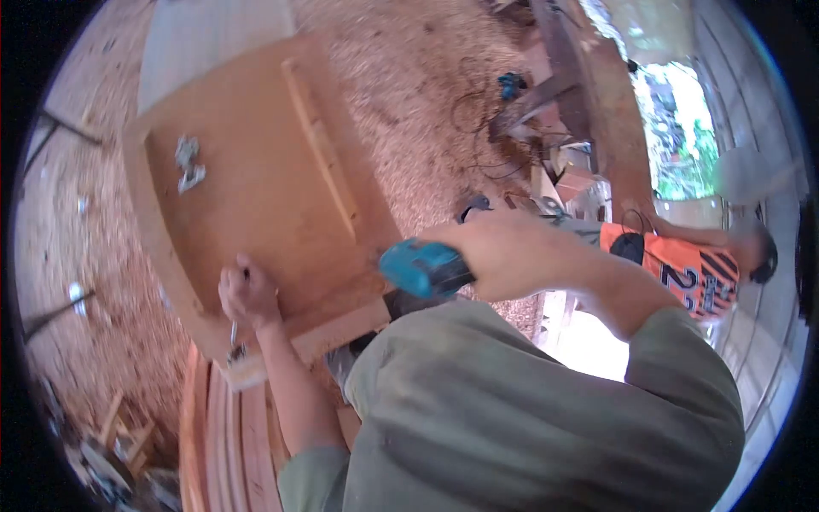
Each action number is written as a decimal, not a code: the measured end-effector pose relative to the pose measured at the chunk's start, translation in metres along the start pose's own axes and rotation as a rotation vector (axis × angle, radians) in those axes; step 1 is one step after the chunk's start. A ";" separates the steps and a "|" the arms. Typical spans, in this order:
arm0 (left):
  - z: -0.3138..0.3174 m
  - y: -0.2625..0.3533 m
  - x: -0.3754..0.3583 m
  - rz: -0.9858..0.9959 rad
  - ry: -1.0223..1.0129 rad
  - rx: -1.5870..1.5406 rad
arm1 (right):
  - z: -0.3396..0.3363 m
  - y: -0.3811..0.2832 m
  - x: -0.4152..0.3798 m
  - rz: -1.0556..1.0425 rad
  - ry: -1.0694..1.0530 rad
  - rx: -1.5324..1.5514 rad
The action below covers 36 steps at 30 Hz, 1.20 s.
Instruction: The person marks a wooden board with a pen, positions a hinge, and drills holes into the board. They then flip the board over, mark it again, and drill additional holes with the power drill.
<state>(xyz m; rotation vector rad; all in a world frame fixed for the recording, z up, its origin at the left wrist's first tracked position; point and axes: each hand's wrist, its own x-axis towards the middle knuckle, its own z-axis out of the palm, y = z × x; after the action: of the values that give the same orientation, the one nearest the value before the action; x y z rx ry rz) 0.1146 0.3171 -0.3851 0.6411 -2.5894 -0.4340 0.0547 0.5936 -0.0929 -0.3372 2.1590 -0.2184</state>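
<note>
A brown wooden panel (230, 205) with raised edges lies in front of me. Near its lower left corner, my left hand (247, 294) is closed in a fist around what looks like a screwdriver (235, 331); its handle is mostly hidden and its thin shaft points down at a small metal hinge (236, 352). A second metal fitting, probably also a hinge (188, 162), lies on the panel's upper left part. My right hand (469, 252), partly hidden, grips a teal and black cordless drill (422, 266) by the panel's right edge.
Wooden boards (243, 444) are stacked beneath the panel's near side. Shavings (392, 94) cover the ground. Another person in an orange shirt (682, 269) is at the right. Beyond the panel stand wooden beams (563, 77) and a teal power tool (510, 85) with a cord.
</note>
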 end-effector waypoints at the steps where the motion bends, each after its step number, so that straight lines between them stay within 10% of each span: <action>1: 0.004 -0.002 -0.001 -0.001 0.006 0.012 | 0.006 0.004 0.000 -0.036 0.014 0.001; 36: -0.005 -0.010 -0.008 0.021 -0.103 0.089 | 0.035 -0.002 -0.017 -0.052 0.102 -0.002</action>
<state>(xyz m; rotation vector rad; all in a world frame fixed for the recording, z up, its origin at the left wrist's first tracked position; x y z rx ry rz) 0.1270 0.3114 -0.3880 0.6370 -2.7239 -0.3551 0.0929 0.5959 -0.0992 -0.3907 2.2529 -0.2678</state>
